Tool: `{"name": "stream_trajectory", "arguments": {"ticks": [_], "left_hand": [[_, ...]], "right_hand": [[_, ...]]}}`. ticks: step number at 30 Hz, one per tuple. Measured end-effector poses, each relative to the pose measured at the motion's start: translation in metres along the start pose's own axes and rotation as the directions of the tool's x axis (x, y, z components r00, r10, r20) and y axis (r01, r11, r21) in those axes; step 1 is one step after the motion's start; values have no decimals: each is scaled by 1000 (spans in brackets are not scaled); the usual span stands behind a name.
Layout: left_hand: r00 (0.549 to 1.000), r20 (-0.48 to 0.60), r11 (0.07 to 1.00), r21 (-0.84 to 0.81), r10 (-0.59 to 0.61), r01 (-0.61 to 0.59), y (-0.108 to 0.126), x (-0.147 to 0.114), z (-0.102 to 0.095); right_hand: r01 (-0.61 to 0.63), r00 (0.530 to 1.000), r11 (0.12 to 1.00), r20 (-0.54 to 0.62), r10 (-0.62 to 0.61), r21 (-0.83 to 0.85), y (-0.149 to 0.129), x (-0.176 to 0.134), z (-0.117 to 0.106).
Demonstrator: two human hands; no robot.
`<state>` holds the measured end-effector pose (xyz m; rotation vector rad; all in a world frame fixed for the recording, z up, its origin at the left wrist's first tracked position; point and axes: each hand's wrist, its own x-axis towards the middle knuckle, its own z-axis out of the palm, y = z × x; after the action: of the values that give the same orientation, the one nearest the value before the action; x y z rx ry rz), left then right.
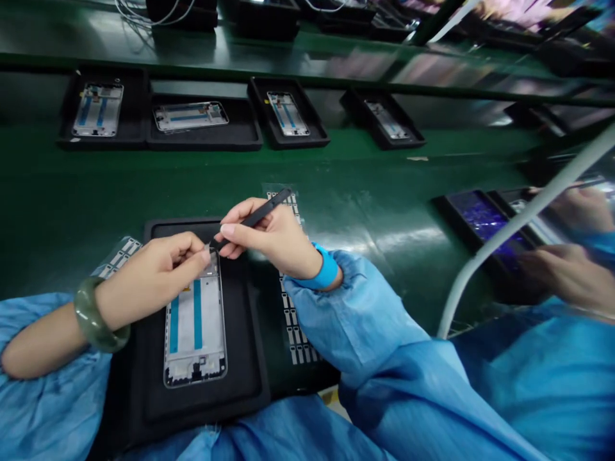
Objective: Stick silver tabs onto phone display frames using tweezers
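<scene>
Pinched between thumb and fingers, the right hand (pixel 273 240) has a firm grip on a slim black tool (pixel 257 214), whose tip points down at the top edge of a phone frame (pixel 196 326). The left hand (pixel 156 278) meets it there, its fingertips closed on what looks like a tiny clear sticker or film; the piece is too small to make out. The two hands almost touch over that top edge.

The phone frame lies flat in a black tray (pixel 144 397) directly in front of the person, with two blue strips running down its pale middle. Just right of the tray, partly under the right forearm, a sheet of small stickers (pixel 293 323) rests on the green table (pixel 57 205); a second such sheet (pixel 120 253) peeks out at the tray's upper left corner, behind the left hand.

Judging from this, the small piece is only now being brought to the frame's top edge, so placing and pressing it down appear yet to come, while the blue strips already sit in the frame.

Beyond the tray, four more trays (pixel 288 118) with similar frames sit in a row across the table. Far right of the tray, another person's hands (pixel 567 269) work over a dark tray (pixel 480 218), behind a pale cable (pixel 519 224).
</scene>
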<state>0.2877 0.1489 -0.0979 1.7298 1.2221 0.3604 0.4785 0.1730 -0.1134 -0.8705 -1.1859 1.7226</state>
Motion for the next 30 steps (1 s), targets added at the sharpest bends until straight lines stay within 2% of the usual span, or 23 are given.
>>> {"name": "stream_trajectory", "arguments": {"ticks": [2, 4, 5, 7, 9, 10, 12, 18, 30], "left_hand": [[997, 59, 997, 66, -40, 36, -9, -10, -6], [999, 13, 983, 180, -43, 40, -21, -19, -12], [999, -36, 965, 261, -4, 14, -29, -22, -15], [984, -92, 897, 432, 151, -97, -45, -27, -19], [956, -43, 810, 543, 291, -223, -60, -30, -19], [946, -8, 784, 561, 325, -264, -66, -31, -19], [939, 22, 772, 562, 343, -295, -73, -33, -16], [936, -3, 784, 548, 351, -292, -73, -35, -11], [928, 7, 777, 544, 371, -315, -75, -37, -10]], "right_hand": [[-27, 1000, 1000, 3, 27, -2, 3, -1, 3], [-41, 998, 999, -50, 42, 13, 9, 0, 5], [-49, 995, 999, -82, 50, 20, 13, 1, 7], [-70, 989, 997, -127, 73, 28, 20, 3, 10], [-81, 987, 997, -139, 82, 15, 26, 6, 15], [-81, 988, 997, -134, 80, -2, 29, 7, 18], [-74, 990, 996, -123, 67, -52, 32, 8, 22], [-63, 992, 967, -124, 33, -247, 38, 7, 23], [-41, 996, 931, -93, 8, -363, 40, 3, 18]]}}
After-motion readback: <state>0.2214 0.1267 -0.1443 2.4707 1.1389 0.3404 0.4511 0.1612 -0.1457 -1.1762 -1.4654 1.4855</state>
